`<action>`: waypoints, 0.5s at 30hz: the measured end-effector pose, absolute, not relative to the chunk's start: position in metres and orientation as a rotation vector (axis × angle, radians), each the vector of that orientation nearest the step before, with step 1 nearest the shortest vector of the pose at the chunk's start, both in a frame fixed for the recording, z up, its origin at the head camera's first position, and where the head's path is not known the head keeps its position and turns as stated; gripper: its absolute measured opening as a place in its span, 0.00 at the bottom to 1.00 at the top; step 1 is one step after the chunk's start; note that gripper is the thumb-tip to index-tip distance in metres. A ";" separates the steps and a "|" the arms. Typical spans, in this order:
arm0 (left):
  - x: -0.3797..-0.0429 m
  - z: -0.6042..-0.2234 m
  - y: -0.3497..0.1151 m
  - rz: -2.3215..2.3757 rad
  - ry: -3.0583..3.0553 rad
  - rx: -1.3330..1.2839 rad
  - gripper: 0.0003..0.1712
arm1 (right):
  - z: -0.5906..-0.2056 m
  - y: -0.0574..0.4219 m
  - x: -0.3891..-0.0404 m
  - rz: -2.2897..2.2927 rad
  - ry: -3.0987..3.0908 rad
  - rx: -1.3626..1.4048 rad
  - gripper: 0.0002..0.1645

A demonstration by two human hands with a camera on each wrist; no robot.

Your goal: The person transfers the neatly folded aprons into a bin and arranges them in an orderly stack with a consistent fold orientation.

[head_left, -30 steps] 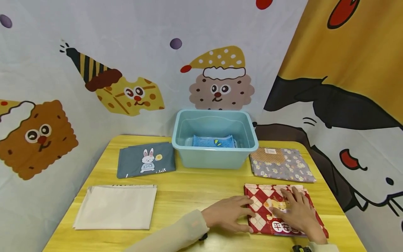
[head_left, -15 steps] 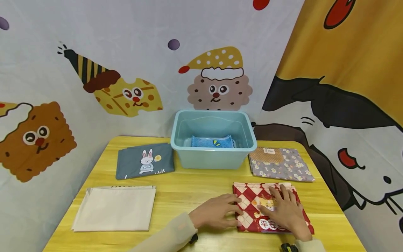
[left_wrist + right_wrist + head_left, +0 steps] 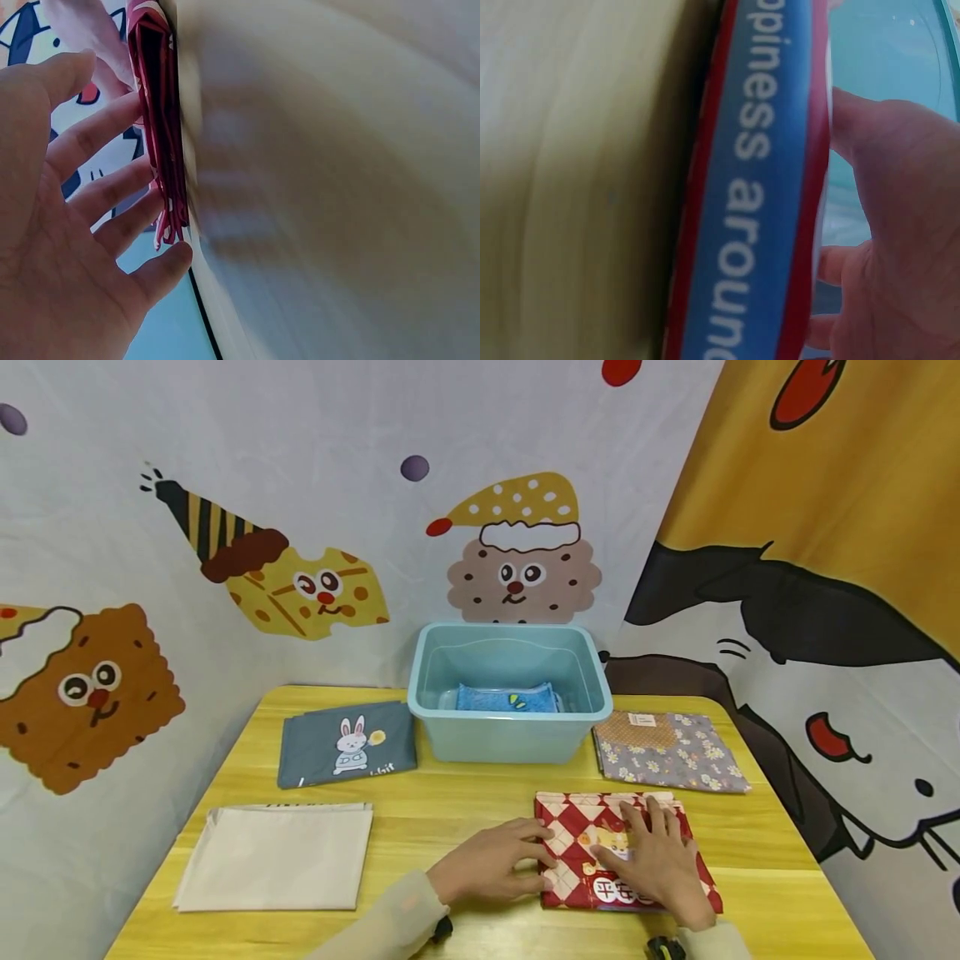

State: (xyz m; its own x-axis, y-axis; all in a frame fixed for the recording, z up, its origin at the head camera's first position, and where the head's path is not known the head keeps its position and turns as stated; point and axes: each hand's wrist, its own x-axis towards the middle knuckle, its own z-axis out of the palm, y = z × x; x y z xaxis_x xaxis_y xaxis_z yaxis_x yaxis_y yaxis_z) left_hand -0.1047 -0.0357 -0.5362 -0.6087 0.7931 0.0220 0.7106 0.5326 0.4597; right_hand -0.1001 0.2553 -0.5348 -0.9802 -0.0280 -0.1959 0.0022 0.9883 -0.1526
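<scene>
A folded red-and-cream checked cloth [image 3: 573, 835] with a cartoon print and white characters lies flat on the table's right front. My left hand [image 3: 495, 862] is at its left edge, fingers spread and loosely bent. Seen from the left wrist, the cloth's stacked red folds [image 3: 160, 142] meet the fingertips of that hand [image 3: 67, 225]. On top of the cloth my right hand [image 3: 660, 868] rests with spread fingers. The right wrist view shows the cloth's near side with a blue lettered band [image 3: 754, 187], and the right hand [image 3: 904, 195] beside it.
A light-blue tub [image 3: 506, 739] with a blue packet [image 3: 495, 699] inside stands at the back middle. A grey-blue rabbit-print cloth [image 3: 315, 747] and a cream cloth [image 3: 281, 860] lie on the left. A grey floral cloth [image 3: 675, 760] lies back right on the wooden table [image 3: 442, 802].
The red checked cloth has slid left across the table, with both hands moving along with it. The tub and the other cloths have stayed in place.
</scene>
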 end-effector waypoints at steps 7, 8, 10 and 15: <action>-0.105 -0.539 -0.048 0.693 2.611 1.257 0.19 | -0.538 0.240 -0.101 -0.222 2.939 -0.023 0.64; -0.105 -0.539 -0.050 0.700 2.616 1.249 0.19 | -0.538 0.237 -0.101 -0.221 2.944 -0.029 0.64; -0.104 -0.538 -0.054 0.720 2.621 1.228 0.17 | -0.537 0.232 -0.100 -0.213 2.955 -0.042 0.64; -0.104 -0.537 -0.064 0.762 2.629 1.174 0.15 | -0.537 0.219 -0.100 -0.180 2.980 -0.053 0.63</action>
